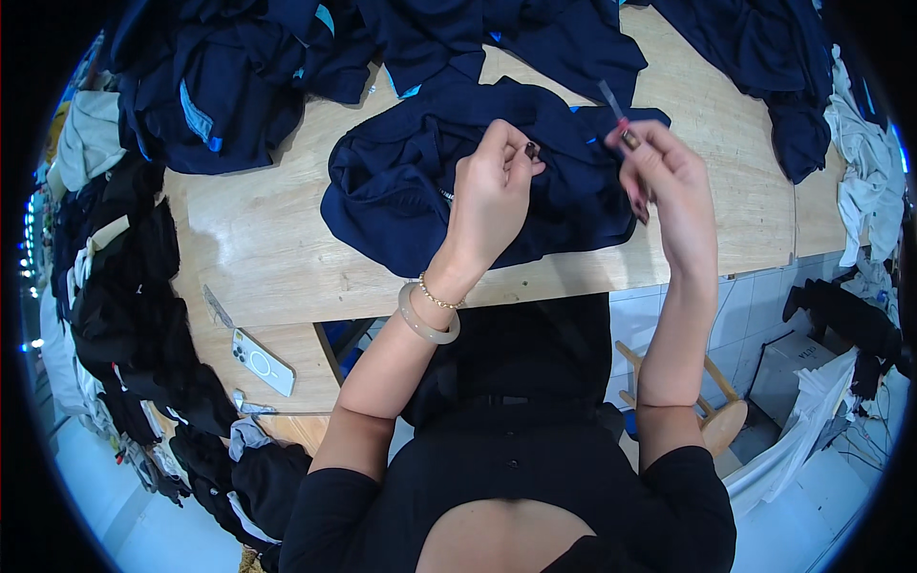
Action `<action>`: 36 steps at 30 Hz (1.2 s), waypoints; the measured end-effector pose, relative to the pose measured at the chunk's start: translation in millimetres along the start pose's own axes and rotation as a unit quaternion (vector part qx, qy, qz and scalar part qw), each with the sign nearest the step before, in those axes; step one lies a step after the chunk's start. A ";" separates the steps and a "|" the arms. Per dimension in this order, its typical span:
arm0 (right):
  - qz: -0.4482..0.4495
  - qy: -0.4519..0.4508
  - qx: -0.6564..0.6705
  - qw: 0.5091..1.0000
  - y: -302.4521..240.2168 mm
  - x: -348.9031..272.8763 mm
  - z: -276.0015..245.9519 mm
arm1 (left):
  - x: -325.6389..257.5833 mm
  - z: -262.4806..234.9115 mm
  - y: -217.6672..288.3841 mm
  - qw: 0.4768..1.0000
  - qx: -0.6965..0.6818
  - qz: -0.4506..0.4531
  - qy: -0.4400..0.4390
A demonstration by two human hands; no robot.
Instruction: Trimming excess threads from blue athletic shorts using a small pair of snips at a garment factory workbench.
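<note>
A dark navy garment [382, 205] lies bunched on the wooden table in front of me, with a short piece of metal zipper showing beside my left wrist. Above its middle, my left hand [492, 196] is closed in a pinch; whatever lies between the fingertips is too small or hidden to make out. Over the garment's right end, my right hand [673, 177] grips a slim blade-like tool [611, 98] with a red band near the fingers. Its thin grey tip points up and to the left, slightly blurred. My hands are apart from each other.
More navy garments [220, 95] with light blue trim cover the table's far side. A pale phone [263, 361] lies at the lower left. Dark clothes [124, 296] are heaped left of the table. A wooden stool [723, 425] and a grey box [788, 372] stand at the lower right.
</note>
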State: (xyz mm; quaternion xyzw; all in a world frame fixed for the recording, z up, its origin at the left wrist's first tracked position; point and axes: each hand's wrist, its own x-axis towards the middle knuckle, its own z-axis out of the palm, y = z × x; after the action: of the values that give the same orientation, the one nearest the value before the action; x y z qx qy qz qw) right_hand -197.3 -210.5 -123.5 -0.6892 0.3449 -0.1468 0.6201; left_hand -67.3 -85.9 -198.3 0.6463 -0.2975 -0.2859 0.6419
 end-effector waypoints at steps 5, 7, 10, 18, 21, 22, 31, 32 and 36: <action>0.055 -0.014 0.038 0.998 12.5 -11.0 9.2 | -3.6 0.3 -5.5 0.999 -0.002 0.045 -0.028; 0.073 -0.020 0.007 0.997 18.0 -9.0 12.0 | -4.7 -0.7 -5.4 0.998 -0.026 0.040 -0.028; 0.092 -0.013 -0.019 0.995 14.8 -9.0 16.3 | -6.3 -4.0 -4.3 0.999 -0.012 0.032 -0.041; 0.073 -0.001 -0.054 0.996 5.9 -15.5 20.4 | -6.0 -4.6 -3.8 0.999 -0.013 0.038 -0.024; 0.077 0.003 -0.052 0.996 7.9 -14.0 25.9 | -5.8 -3.9 -5.4 0.999 -0.023 0.038 -0.023; 0.083 0.007 -0.045 0.996 9.6 -12.1 29.0 | -5.8 -3.0 -4.8 0.999 -0.024 0.038 -0.023; 0.078 0.022 -0.056 0.995 9.9 -9.2 32.2 | -6.0 -4.8 -3.5 0.999 -0.028 0.034 -0.016; 0.078 0.022 -0.056 0.995 9.0 -9.0 32.1 | -5.8 -4.9 -3.5 0.999 -0.030 0.033 -0.015; 0.075 0.021 -0.056 0.995 9.4 -7.4 34.1 | -5.9 -4.5 -1.2 0.999 -0.031 0.025 -0.014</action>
State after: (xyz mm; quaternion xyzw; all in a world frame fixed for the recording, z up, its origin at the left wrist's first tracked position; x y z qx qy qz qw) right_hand -183.9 -179.8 -137.2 -0.6918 0.4157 -0.0947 0.5828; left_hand -67.8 -78.5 -199.5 0.6145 -0.3138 -0.2878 0.6641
